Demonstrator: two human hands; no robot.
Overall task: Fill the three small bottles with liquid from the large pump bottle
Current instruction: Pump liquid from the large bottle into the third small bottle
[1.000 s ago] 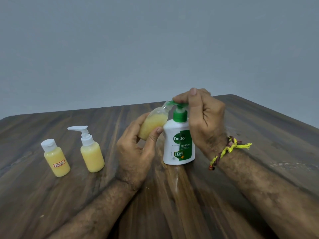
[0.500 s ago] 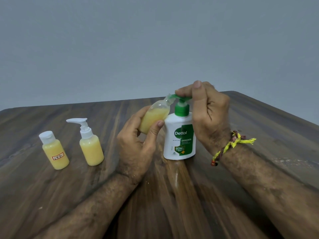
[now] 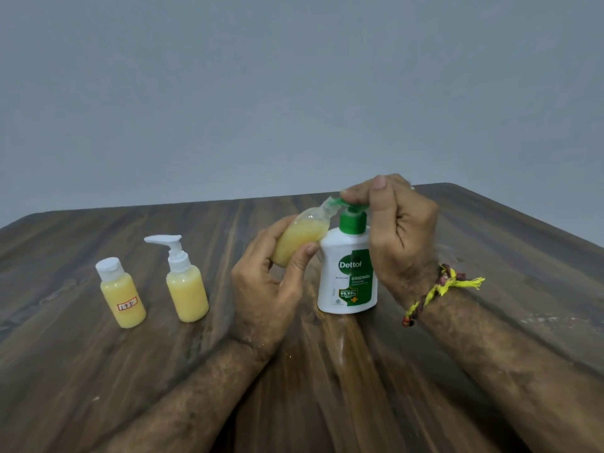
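Bottle (image 3: 298,240) is tilting, mouth up under the spout (image 3: 336,202); your left hand (image 3: 266,282) is gripping it, right hand (image 3: 397,230) pressing the pump (image 3: 351,220).

A white pump bottle (image 3: 348,276) with a green pump and green label stands upright on a dark wooden table (image 3: 490,256). The right hand (image 3: 397,233) rests on its pump head, fingers curled over the top. The left hand (image 3: 271,279) grips a small clear bottle (image 3: 299,238), tilted, its open neck up against the green spout and its body mostly full of yellow liquid. To the left stand a small pump-top bottle (image 3: 186,289) and a flip-cap bottle (image 3: 121,295), both yellow-filled and upright. A yellow thread band (image 3: 438,289) circles the right wrist.
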